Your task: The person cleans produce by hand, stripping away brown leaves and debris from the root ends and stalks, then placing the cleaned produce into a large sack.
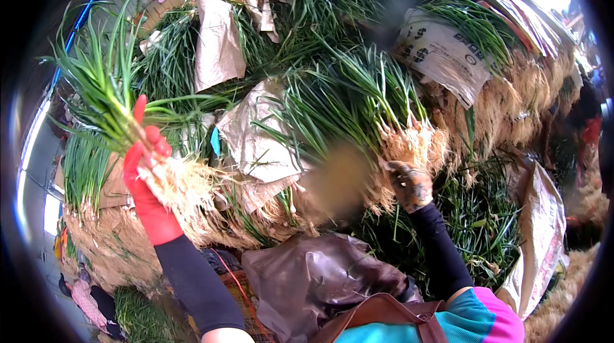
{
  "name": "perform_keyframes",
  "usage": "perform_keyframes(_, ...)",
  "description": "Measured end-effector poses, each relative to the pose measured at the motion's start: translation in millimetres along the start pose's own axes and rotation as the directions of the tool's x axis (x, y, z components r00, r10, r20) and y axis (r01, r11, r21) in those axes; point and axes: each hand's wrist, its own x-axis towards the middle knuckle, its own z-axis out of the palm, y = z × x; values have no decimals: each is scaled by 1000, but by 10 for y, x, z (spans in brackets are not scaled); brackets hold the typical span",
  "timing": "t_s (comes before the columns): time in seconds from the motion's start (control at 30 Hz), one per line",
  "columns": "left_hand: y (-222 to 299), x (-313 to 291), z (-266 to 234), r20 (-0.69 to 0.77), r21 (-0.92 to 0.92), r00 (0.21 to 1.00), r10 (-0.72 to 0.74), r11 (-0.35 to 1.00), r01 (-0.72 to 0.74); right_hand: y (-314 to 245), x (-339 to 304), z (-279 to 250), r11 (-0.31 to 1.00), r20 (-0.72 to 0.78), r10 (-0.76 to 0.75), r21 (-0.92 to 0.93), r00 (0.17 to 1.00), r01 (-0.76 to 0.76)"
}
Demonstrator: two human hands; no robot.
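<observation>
My left hand (146, 173), in a red glove, is raised at the left and closed around a bunch of green garlic (102, 90). The bunch's long leaves fan upward, and its pale, shaggy roots (185, 193) hang to the right below my fingers. My right hand (409, 184), in a dirt-stained glove, is against the roots of another bunch (412, 141), which leans on the pile right of the middle. Its fingers are bent together; what they pinch, if anything, is hidden by the glove and the roots.
Rooted greens are heaped ahead, with woven sacks (259, 132) and a printed sack (441, 55) among them. Loose leaves (480, 221) lie beside a white sack (537, 234) at the right. A brown apron (320, 272) covers my lap. Another person (93, 301) is at the lower left.
</observation>
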Motion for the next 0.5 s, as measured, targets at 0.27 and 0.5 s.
perform_keyframes(0.27,-2280,-903,-1214,-521,-274,619,-588,802,531,139,-190,702,375,265,415,-921,870,101)
perform_keyframes(0.5,-1650,-425,-265,-756,544,536,-375,95,834,373,-331,694,454,174,122,-885,977,101)
